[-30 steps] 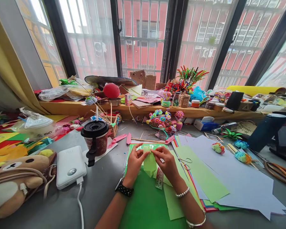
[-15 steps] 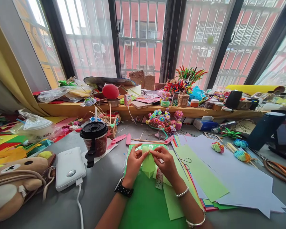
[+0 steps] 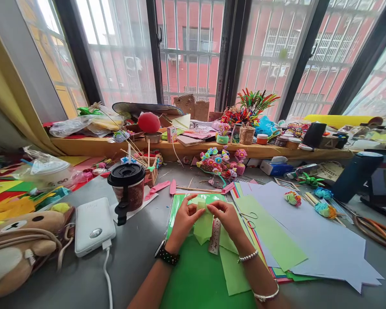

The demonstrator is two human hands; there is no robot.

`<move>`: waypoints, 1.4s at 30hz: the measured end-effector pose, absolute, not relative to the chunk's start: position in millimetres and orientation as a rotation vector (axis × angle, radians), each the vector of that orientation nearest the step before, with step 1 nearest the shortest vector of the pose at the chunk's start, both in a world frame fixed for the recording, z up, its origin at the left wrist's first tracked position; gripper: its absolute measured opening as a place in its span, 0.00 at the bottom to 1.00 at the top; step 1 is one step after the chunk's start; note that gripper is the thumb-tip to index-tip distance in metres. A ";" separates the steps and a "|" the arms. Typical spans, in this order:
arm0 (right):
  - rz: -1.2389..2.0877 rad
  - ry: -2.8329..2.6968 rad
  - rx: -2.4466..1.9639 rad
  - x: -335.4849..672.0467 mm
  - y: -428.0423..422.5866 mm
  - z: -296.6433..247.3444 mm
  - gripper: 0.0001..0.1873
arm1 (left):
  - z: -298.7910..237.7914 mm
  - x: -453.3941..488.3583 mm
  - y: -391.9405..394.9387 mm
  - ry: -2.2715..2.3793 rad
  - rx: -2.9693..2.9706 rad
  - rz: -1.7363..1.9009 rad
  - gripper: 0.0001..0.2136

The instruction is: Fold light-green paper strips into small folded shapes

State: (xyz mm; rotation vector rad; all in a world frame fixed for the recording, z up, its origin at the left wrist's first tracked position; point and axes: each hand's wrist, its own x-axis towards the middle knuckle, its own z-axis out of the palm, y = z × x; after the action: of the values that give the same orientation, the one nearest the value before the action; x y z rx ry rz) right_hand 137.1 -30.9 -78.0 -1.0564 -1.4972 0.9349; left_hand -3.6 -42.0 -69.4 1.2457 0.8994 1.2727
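A folded piece of light green paper (image 3: 203,229) hangs between my hands, its lower end coming to a point. My left hand (image 3: 187,216) pinches its upper left edge with thumb and fingers. On the other side, my right hand (image 3: 225,216) grips the top right edge in a pinch. Under them lies a green plastic folder (image 3: 196,274). A patterned ruler (image 3: 214,238) rests on the folder below my right hand. Light green paper strips (image 3: 233,270) lie beneath my right forearm.
A lidded coffee cup (image 3: 128,189) and a white power bank (image 3: 94,227) stand to the left, beside a plush bear (image 3: 22,249). White paper sheets (image 3: 328,249), a light green sheet (image 3: 273,236) and scissors (image 3: 250,219) lie to the right. Behind are crocheted flowers (image 3: 217,161).
Both hands still pinch the folded green paper. The paper has shifted slightly right and down, and my right fingers have closed in more along its top edge.
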 end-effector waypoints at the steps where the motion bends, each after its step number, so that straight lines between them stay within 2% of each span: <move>1: 0.947 -1.492 -1.052 137.0 -30.9 -78.5 0.12 | -69.8 -3.5 -41.8 0.902 1.245 1.272 0.25; 14: 0.970 -1.454 -1.040 136.4 -32.0 -77.6 0.10 | -76.6 -4.6 -37.2 0.942 1.235 1.219 0.25; 24: 1.109 -1.405 -1.012 136.1 -32.0 -75.4 0.11 | -72.6 -4.0 -39.9 0.943 1.246 1.196 0.26; 42: 0.557 -1.844 -1.131 133.5 -32.1 -76.3 0.16 | -76.0 -6.9 -35.8 0.956 1.197 1.212 0.27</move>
State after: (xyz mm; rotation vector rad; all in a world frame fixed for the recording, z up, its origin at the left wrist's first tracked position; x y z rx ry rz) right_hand 133.5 -32.1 -76.3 -1.1313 -1.8443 0.5569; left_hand -6.9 -35.8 -76.0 1.1974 0.9558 1.2116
